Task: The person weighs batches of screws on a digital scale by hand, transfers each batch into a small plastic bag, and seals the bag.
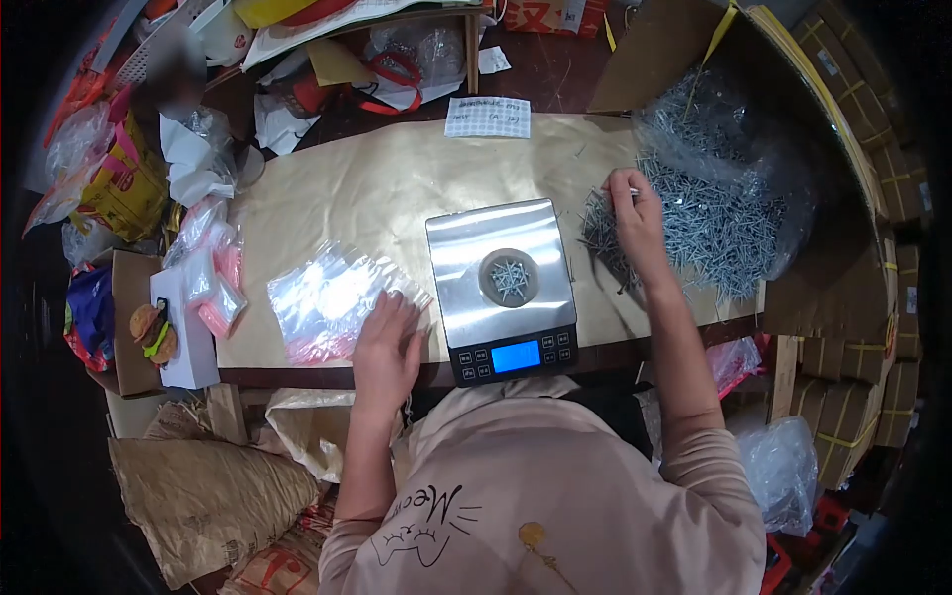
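Observation:
My left hand (387, 342) lies with its fingers stretched out on a fanned stack of clear plastic zip bags (322, 302). My right hand (637, 218) is closed in a pinch at the left edge of a big heap of silver screws (709, 233). A small shiny bit, which looks like a screw, shows between its fingertips. Between my hands stands a digital kitchen scale (501, 230) with a steel top and a lit blue display (516, 356), its digits unreadable. On it sits a small round dish (488, 291) holding several screws (510, 278).
The screws spill from a plastic-lined cardboard box (654, 59) at the right. Brown paper (377, 178) covers the table. A handwritten label (487, 117) lies behind the scale. Bundled bags (213, 283) and a white box with a burger picture (185, 342) stand left. Cartons (853, 397) are stacked right.

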### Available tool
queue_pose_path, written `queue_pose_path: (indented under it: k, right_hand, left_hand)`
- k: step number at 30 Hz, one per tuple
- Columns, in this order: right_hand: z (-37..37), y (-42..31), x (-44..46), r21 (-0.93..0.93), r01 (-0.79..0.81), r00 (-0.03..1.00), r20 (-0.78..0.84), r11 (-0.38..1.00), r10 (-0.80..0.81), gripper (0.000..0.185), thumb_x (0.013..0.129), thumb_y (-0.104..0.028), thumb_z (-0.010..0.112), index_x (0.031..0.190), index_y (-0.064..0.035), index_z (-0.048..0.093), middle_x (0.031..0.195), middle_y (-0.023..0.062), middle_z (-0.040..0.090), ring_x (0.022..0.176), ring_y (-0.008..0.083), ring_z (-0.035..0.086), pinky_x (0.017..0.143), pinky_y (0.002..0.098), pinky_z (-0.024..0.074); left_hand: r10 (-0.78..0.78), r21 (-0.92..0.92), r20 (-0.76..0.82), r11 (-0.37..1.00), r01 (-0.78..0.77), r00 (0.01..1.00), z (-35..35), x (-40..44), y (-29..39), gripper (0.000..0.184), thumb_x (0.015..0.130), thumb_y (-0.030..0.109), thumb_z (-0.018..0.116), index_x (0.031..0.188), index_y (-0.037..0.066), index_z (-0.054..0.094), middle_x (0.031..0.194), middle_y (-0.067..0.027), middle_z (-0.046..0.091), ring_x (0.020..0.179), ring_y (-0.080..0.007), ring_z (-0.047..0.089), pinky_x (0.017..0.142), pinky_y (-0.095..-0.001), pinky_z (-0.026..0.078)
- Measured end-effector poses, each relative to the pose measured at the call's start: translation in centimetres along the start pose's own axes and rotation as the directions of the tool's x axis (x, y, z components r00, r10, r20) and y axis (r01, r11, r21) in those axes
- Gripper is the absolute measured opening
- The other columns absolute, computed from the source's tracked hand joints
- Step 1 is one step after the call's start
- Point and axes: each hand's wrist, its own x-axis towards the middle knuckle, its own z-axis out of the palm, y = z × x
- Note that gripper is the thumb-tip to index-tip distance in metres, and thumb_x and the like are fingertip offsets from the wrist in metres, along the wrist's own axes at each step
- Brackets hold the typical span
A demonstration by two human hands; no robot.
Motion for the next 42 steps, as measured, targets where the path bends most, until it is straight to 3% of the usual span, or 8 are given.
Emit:
queue_pose_path:
  k: [5,21,24,30,35,37,41,42]
  right_hand:
    - [-4.0,2.5,-0.2,-0.777,0.209,0.973,0.103,0.594,-0.208,0.013,0.085,-0.017,0.065,0.095,-0.0096,0.067,0.088,0.0084,0.066,0.093,0.0260,0.061,0.091,0.0364,0.0361]
    - [0.6,-2.5,-2.9,0.312,-0.220,0.924,0.371,0.924,0.095,0.020,0.091,-0.009,0.057,0.110,-0.0029,0.060,0.078,0.0014,0.060,0.070,0.0089,0.058,0.060,0.0221,0.0430]
    - [2.4,-2.7,-3.7,0.216,-0.297,0.840,0.523,0.930,0.147,0.015,0.090,-0.011,0.058,0.102,-0.0050,0.064,0.073,0.0017,0.056,0.067,0.0122,0.059,0.058,0.0249,0.0438]
    - [6.4,-3.1,-5.0,-0.369,0.400,0.828,0.537,0.839,-0.159,0.010,0.081,-0.014,0.067,0.088,-0.0068,0.069,0.069,0.0049,0.051,0.064,0.0142,0.054,0.061,0.0305,0.0446]
    - [5.6,-3.6,-4.2,0.109,-0.111,0.881,0.470,0.988,0.047,0.021,0.091,-0.025,0.057,0.092,-0.0055,0.065,0.071,0.0018,0.055,0.066,0.0114,0.055,0.055,0.0282,0.0431]
    - [5.4,-3.1,-3.8,0.448,-0.544,0.787,0.565,0.710,0.247,0.026,0.095,-0.028,0.051,0.096,-0.0046,0.063,0.070,0.0000,0.054,0.063,0.0092,0.051,0.051,0.0243,0.0396]
    - [5.4,-6.3,-4.6,0.142,-0.531,0.578,0.781,0.836,0.235,0.028,0.096,-0.030,0.054,0.098,-0.0033,0.061,0.073,-0.0002,0.055,0.064,0.0058,0.051,0.057,0.0194,0.0395]
    - [7.0,-6.4,-5.6,0.349,-0.232,0.697,0.711,0.908,-0.095,0.028,0.095,-0.029,0.056,0.092,-0.0020,0.062,0.074,-0.0012,0.056,0.066,0.0057,0.049,0.059,0.0212,0.0397]
  left_hand:
    - [0.041,0.024,-0.063,0.999,-0.040,0.997,2.6,-0.1,-2.1,0.016,0.083,0.000,0.061,0.099,-0.001,0.065,0.099,-0.0211,0.066,0.097,-0.0368,0.064,0.082,-0.0405,0.051]
    - [-0.144,-0.282,-0.219,0.956,0.078,0.965,-1.3,0.8,0.5,0.002,0.082,0.000,0.067,0.084,0.000,0.066,0.071,-0.0087,0.060,0.061,-0.0176,0.057,0.058,-0.0272,0.045]
    - [-0.176,-0.336,-0.129,0.934,0.124,0.976,-2.3,0.2,1.8,0.010,0.078,0.003,0.073,0.076,0.000,0.064,0.066,-0.0061,0.057,0.057,-0.0135,0.053,0.054,-0.0250,0.042]
    - [-0.171,-0.411,-0.128,0.906,0.104,0.977,-2.0,0.4,3.5,0.012,0.075,0.004,0.076,0.078,0.000,0.065,0.066,-0.0055,0.058,0.058,-0.0114,0.055,0.054,-0.0237,0.043]
    - [-0.152,-0.452,-0.100,0.887,0.091,0.983,-2.4,0.6,3.6,0.013,0.077,0.002,0.074,0.087,-0.001,0.067,0.071,-0.0073,0.060,0.060,-0.0116,0.058,0.056,-0.0224,0.045]
    - [-0.123,-0.489,-0.056,0.869,0.080,0.991,-2.6,0.9,3.9,0.015,0.077,0.002,0.073,0.091,-0.001,0.068,0.073,-0.0081,0.060,0.060,-0.0117,0.058,0.057,-0.0223,0.045]
    - [0.040,-0.509,0.063,0.861,-0.003,0.997,-2.6,2.2,5.7,0.021,0.080,0.002,0.072,0.100,-0.001,0.065,0.074,-0.0070,0.060,0.062,-0.0114,0.058,0.059,-0.0218,0.046]
    - [0.010,-0.586,0.031,0.810,0.010,0.999,-2.1,2.1,5.8,0.022,0.080,0.003,0.071,0.100,-0.001,0.063,0.075,-0.0071,0.059,0.063,-0.0115,0.057,0.060,-0.0218,0.045]
